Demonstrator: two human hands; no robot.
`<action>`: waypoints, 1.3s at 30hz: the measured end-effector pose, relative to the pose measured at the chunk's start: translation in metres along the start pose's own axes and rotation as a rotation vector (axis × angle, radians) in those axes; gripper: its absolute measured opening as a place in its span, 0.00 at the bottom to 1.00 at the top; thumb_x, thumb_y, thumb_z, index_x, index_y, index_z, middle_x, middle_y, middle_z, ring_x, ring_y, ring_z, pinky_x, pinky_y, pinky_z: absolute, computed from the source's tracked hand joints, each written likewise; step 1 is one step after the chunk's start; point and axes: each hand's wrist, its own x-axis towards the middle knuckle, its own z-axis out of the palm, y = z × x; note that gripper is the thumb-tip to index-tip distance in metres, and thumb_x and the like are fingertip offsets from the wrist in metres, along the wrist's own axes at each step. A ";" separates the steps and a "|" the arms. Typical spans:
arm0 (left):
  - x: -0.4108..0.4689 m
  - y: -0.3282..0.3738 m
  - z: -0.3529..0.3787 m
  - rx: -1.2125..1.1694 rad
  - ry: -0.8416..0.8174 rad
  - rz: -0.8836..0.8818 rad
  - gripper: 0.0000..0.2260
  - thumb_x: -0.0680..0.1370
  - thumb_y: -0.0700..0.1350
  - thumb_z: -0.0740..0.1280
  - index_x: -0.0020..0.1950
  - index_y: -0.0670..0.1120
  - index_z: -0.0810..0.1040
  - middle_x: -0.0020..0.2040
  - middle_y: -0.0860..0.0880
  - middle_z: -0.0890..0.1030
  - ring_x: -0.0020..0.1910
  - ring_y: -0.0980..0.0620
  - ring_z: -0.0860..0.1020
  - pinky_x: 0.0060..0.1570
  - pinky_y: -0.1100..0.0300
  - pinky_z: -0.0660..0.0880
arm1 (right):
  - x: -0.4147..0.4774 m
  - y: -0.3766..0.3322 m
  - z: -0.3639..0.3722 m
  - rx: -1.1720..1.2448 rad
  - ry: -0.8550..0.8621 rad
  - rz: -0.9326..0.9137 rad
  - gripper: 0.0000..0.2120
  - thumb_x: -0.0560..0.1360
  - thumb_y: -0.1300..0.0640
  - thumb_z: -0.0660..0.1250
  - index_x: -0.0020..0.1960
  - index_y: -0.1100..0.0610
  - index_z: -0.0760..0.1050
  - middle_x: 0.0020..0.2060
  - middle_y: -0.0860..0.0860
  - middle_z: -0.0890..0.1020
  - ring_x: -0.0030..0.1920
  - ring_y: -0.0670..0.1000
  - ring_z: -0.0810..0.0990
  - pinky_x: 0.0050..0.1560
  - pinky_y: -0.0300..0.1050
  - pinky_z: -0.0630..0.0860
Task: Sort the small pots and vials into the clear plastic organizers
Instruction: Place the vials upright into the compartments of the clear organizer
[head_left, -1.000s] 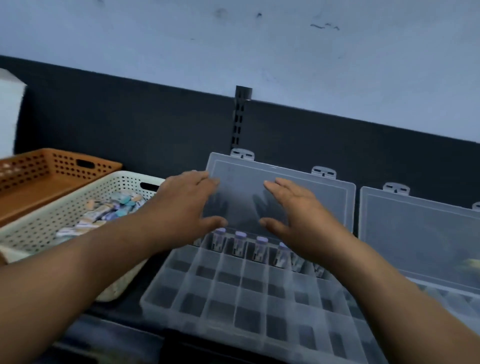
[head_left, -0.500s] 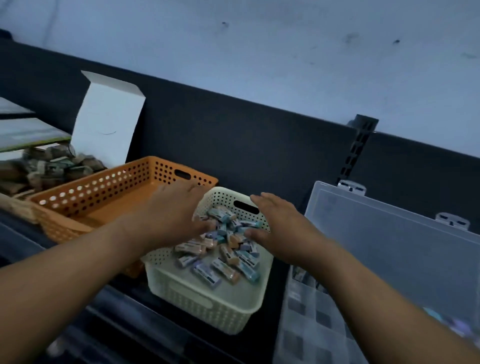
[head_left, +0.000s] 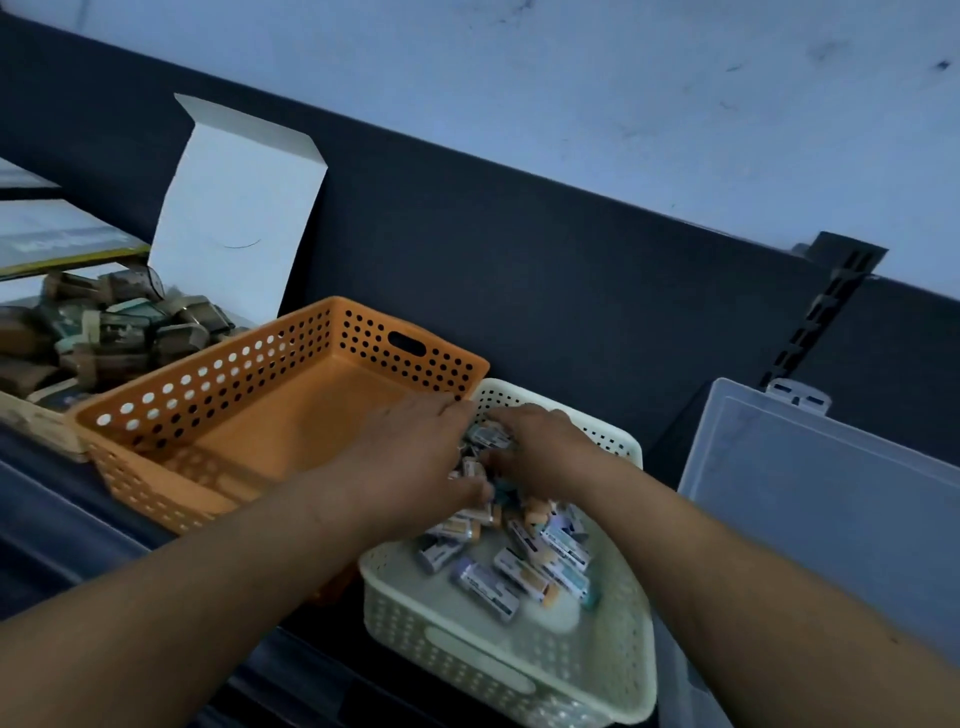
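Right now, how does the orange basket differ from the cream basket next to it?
The orange basket shows a bare floor; the cream basket holds small labelled vials. The left hand and right hand reach into the cream basket, not the orange basket. The orange basket sits left of the cream basket, farther back. Both are perforated with slot handles.

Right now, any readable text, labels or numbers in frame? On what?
No text here can be read.
Labels on the vials in the cream basket: printed, too blurred to read.
Dark strip of print on the flat box at far left: blurred, unreadable.
White box flap: blank, no print.
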 end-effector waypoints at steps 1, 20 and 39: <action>0.000 -0.001 0.000 -0.007 0.001 0.004 0.34 0.76 0.61 0.64 0.77 0.53 0.53 0.75 0.53 0.60 0.73 0.52 0.58 0.70 0.55 0.56 | 0.002 0.000 0.001 -0.021 0.005 0.000 0.25 0.78 0.45 0.62 0.74 0.42 0.62 0.70 0.50 0.68 0.68 0.56 0.65 0.65 0.53 0.69; -0.001 -0.003 0.004 -0.077 -0.004 -0.048 0.31 0.75 0.61 0.65 0.75 0.53 0.60 0.72 0.53 0.67 0.70 0.52 0.64 0.70 0.53 0.61 | -0.001 0.018 0.008 0.384 0.121 -0.030 0.12 0.74 0.61 0.70 0.45 0.43 0.79 0.52 0.45 0.81 0.49 0.48 0.80 0.47 0.43 0.78; 0.000 0.064 -0.007 -0.800 0.075 -0.162 0.17 0.75 0.50 0.70 0.63 0.53 0.73 0.48 0.51 0.81 0.45 0.54 0.81 0.49 0.52 0.79 | -0.102 0.033 -0.028 1.555 0.079 -0.016 0.11 0.79 0.69 0.61 0.57 0.59 0.75 0.45 0.57 0.83 0.38 0.53 0.82 0.31 0.37 0.77</action>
